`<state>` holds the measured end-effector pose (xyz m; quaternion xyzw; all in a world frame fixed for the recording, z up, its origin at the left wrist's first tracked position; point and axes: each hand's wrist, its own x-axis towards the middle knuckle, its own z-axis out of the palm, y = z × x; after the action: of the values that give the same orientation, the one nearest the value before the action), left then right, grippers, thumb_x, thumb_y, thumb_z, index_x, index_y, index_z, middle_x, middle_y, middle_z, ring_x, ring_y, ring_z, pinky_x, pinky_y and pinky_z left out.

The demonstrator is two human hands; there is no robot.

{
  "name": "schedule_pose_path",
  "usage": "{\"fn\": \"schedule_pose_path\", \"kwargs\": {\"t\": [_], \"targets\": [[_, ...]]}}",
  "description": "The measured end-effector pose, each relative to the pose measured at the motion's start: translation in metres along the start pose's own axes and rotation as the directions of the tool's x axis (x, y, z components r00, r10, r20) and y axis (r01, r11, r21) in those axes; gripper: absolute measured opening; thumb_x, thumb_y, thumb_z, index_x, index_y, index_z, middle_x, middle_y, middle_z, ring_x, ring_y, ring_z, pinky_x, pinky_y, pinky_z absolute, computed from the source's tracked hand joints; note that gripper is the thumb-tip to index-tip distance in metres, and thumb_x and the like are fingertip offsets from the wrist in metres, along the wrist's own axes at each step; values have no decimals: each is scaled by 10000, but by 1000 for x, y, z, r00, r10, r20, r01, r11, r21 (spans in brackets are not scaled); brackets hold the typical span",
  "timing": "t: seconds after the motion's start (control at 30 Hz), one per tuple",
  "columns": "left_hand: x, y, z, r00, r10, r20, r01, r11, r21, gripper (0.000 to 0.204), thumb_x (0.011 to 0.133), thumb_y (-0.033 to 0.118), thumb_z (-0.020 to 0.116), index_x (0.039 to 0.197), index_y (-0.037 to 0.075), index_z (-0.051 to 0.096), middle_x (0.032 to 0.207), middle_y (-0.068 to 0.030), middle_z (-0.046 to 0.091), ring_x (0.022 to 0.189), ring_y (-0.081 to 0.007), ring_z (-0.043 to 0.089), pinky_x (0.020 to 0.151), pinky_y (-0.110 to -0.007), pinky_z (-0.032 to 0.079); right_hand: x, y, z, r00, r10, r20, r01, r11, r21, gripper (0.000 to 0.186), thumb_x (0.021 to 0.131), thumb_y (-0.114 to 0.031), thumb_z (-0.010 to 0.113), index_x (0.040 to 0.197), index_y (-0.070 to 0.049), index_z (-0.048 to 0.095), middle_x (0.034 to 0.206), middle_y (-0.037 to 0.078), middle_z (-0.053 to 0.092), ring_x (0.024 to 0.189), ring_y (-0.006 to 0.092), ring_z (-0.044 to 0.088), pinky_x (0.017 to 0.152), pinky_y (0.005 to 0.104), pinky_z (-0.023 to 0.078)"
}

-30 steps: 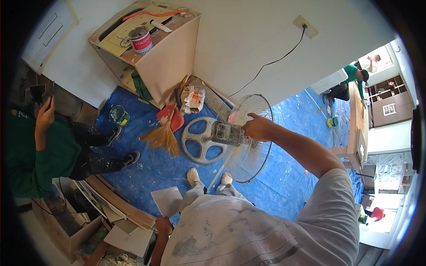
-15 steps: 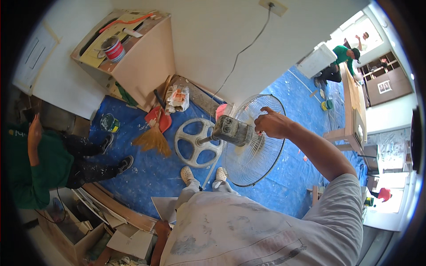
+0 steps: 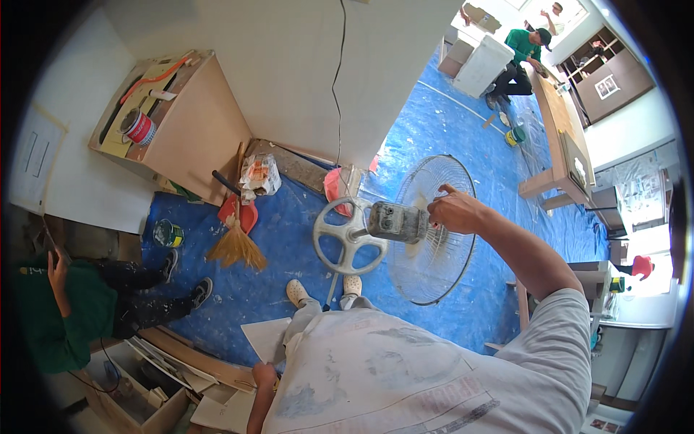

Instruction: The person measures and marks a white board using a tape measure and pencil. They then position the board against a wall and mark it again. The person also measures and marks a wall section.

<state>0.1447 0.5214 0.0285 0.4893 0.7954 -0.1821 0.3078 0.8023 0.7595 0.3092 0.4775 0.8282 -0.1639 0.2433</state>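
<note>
A standing fan point(image 3: 434, 267) with a round wire guard and a dusty grey motor housing point(image 3: 396, 221) is in front of me, its wheel-shaped base point(image 3: 376, 254) below on the floor. My right hand point(image 3: 455, 210) reaches out with curled fingers at the top of the fan, where the guard meets the housing. The fingertips are partly hidden. Low at my left side, my left hand point(image 3: 265, 375) is closed at the lower edge of a flat white board point(image 3: 266, 338).
Blue sheeting point(image 3: 434, 130) covers the floor. A straw broom point(image 3: 237, 246), red dustpan point(image 3: 247, 215) and paint pail point(image 3: 168, 233) lie ahead left. A cabinet point(image 3: 195, 123) bears a paint can point(image 3: 137, 126). One co-worker point(image 3: 65, 304) stands left; another point(image 3: 520, 54) crouches by a bench point(image 3: 560, 137).
The fan, base included, has shifted to the right with my right hand on it. My view has turned somewhat; the left hand stays at the white board.
</note>
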Motion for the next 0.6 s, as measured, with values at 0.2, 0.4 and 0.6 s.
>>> {"fn": "schedule_pose_path", "kwargs": {"t": [0.2, 0.4, 0.6], "targets": [[-17, 26, -9, 1000, -9, -13, 9, 1000, -20, 408, 910, 285, 689, 944, -122, 702, 1005, -347, 699, 973, -490, 690, 886, -521, 535, -41, 39, 45, 996, 85, 22, -84, 996, -19, 209, 858, -91, 620, 905, -187, 800, 977, 5, 741, 1012, 180, 699, 1147, 485, 366], [-28, 37, -9, 1000, 12, -27, -11, 1000, 18, 404, 905, 284, 686, 942, -118, 710, 987, -351, 699, 970, -487, 693, 895, -521, 537, -73, 69, 82, 990, 141, 27, -141, 990, -19, 258, 846, -62, 602, 925, -188, 813, 988, 8, 747, 1018, 185, 699, 1145, 483, 362], [-28, 32, 7, 999, 40, 14, -41, 996, 81, 391, 901, 268, 674, 944, -118, 717, 991, -351, 699, 973, -486, 696, 896, -522, 540, -110, 92, 107, 977, 208, 52, -207, 978, -32, 235, 815, -54, 592, 878, -161, 792, 945, 8, 725, 1000, 177, 695, 1148, 502, 348]]}}
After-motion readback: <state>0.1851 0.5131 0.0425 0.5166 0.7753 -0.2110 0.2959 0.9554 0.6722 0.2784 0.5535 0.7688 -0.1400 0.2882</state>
